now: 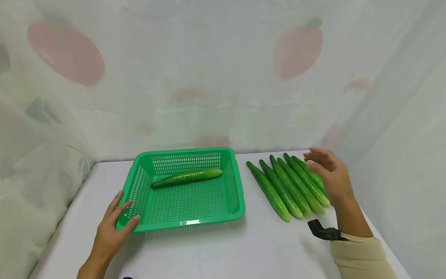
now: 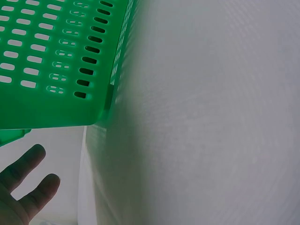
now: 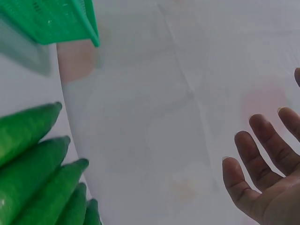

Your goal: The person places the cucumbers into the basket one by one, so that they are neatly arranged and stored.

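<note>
A green plastic basket (image 1: 189, 224) with slotted walls stands on the table, one cucumber (image 1: 188, 178) lying across its floor toward the back. At the basket's near left corner is my left hand (image 1: 110, 232), fingers spread along the rim; two of its fingers (image 2: 40, 197) show below the basket in the left wrist view. Several cucumbers (image 1: 283, 186) lie side by side on the right of the table. Over the right end of that row hovers my right hand (image 1: 329, 174), its fingers apart, loosely bent and holding nothing, as the right wrist view also shows.
The white table (image 1: 216, 255) meets a pale curtain (image 1: 209, 77) with faded fruit prints at the back. More cloth (image 1: 31, 166) hangs along the left side and on the right. A black strap piece (image 1: 324, 231) sits at the right wrist by the beige sleeve (image 1: 362, 255).
</note>
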Demonstrator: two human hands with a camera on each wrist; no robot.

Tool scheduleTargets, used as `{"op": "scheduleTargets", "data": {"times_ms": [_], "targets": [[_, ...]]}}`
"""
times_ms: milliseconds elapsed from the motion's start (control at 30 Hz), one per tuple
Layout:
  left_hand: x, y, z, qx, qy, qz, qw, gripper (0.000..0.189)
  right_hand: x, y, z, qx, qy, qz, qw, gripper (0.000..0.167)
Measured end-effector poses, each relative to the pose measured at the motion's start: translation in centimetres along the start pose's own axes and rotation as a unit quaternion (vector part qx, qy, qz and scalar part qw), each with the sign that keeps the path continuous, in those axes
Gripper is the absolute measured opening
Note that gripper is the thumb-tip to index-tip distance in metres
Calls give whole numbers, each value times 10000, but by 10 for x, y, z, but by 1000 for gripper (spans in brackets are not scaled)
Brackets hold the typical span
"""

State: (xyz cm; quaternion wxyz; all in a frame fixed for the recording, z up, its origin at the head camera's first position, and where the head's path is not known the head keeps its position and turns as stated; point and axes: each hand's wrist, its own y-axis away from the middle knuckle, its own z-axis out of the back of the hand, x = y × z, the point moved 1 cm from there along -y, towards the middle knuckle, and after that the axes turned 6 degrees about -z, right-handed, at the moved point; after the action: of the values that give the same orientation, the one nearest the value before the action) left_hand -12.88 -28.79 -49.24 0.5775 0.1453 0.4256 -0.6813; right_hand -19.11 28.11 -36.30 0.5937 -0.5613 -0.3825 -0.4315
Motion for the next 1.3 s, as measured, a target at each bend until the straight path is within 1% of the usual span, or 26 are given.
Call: {"op": "scheduleTargets", "data": {"times_ms": [267, 433, 567, 733, 767, 933, 1000, 1067, 1167, 1300], "targets": [[-1, -1, 0, -7, 12, -47, 10000, 51, -9, 7, 24, -411, -53, -26, 9991, 35], [0, -1, 0, 12, -4, -71, 10000, 51, -19, 10, 40, -659, 49, -104, 9978, 34], [1, -1, 0, -4, -5, -74, 10000, 51, -30, 10, 51, -886, 317, -324, 9950, 35], [1, 0, 0, -2, 33, -59, 10000, 52, -47, 10, 65, -1217, 1078, -635, 9846, 38], [1, 0, 0, -1, 38, -54, 10000, 52, -50, 10, 68, -1240, 1214, -664, 9826, 39], [2, 1, 0, 9, 29, -29, 10000, 52, -64, 12, 79, -1274, 1508, -798, 9771, 41], [2, 1, 0, 12, 32, -20, 10000, 52, -69, 14, 83, -1297, 1694, -932, 9725, 42], [2, 0, 0, 15, 41, -8, 10000, 52, -75, 17, 88, -1326, 1931, -1097, 9660, 44], [2, 0, 0, 28, 56, 8, 10000, 52, -84, 20, 95, -1327, 1976, -1303, 9625, 45], [2, 0, 0, 29, 59, -9, 10000, 52, -97, 22, 101, -1253, 1848, -1468, 9636, 47]]}}
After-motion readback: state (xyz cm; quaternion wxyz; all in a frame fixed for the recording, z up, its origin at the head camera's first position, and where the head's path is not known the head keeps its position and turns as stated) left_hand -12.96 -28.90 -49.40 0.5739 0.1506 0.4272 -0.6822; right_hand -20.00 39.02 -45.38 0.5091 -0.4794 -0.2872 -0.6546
